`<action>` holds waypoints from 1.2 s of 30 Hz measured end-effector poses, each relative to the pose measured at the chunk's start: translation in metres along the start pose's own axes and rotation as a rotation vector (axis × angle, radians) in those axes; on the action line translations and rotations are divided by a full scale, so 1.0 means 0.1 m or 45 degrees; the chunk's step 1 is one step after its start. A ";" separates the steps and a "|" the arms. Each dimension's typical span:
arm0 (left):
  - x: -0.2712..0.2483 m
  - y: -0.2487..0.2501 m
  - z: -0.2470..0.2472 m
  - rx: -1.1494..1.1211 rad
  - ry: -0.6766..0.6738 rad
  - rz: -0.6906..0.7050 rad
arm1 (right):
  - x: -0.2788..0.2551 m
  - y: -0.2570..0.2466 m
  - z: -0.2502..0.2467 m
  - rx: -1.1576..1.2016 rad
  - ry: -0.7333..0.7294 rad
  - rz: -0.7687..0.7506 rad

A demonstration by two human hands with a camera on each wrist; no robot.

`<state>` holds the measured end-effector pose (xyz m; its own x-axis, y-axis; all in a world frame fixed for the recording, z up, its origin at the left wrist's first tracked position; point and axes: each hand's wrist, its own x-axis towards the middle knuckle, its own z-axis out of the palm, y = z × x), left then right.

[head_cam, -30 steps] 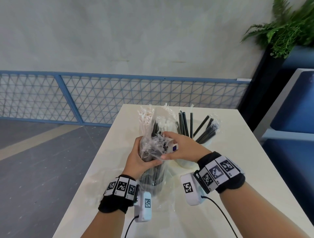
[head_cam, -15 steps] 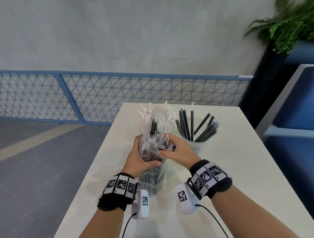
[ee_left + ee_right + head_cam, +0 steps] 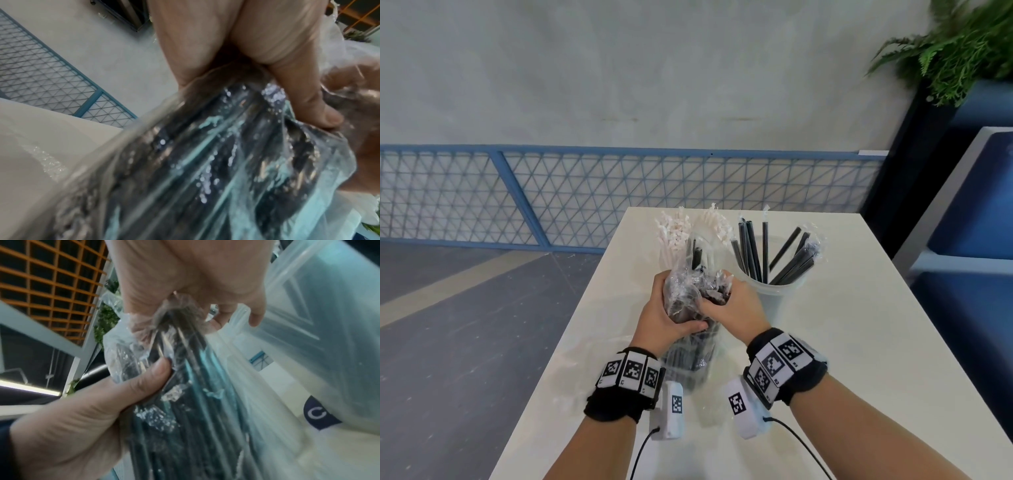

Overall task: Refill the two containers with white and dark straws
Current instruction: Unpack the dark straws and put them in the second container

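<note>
A clear plastic bag of dark straws (image 3: 690,346) stands upright on the white table (image 3: 859,342), seen close in the left wrist view as bag of dark straws (image 3: 216,170) and in the right wrist view as bag of dark straws (image 3: 185,402). My left hand (image 3: 664,318) grips the bag around its upper part. My right hand (image 3: 729,305) pinches the crumpled bag mouth and straw tops. Behind stand a container of white straws (image 3: 674,236) and a clear container of dark straws (image 3: 774,291), some of them wrapped.
Clear wrapping (image 3: 585,377) lies on the table near my left wrist. The table's left edge drops to a grey floor, with a blue mesh fence (image 3: 551,195) beyond. A plant (image 3: 955,48) and blue seating (image 3: 979,205) stand at the right.
My right hand slid from the bag's side up onto its crumpled top and now pinches it. My left hand kept its grip. The view tilted slightly.
</note>
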<state>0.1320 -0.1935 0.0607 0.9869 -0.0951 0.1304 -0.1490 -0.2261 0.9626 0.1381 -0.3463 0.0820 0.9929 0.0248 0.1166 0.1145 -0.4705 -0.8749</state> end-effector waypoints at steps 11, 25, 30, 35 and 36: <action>0.01 0.02 0.01 0.096 0.023 -0.016 | 0.13 -0.24 -0.27 -0.113 0.298 -0.020; 0.01 -0.02 0.02 0.101 0.070 0.001 | -0.13 -0.41 -0.34 0.354 0.100 -0.014; -0.01 0.00 0.02 0.093 0.070 -0.005 | -0.07 -0.40 -0.28 0.512 0.329 0.043; -0.04 0.07 0.00 0.090 0.045 -0.032 | 0.11 -0.53 -0.44 0.701 0.479 0.098; -0.04 0.08 0.00 0.085 0.038 -0.031 | 0.14 -0.55 -0.47 0.735 0.498 0.099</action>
<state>0.1266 -0.1952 0.0679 0.9916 -0.0597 0.1151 -0.1277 -0.2925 0.9477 0.1438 -0.3614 0.1537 0.9266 -0.3600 0.1091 0.1502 0.0882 -0.9847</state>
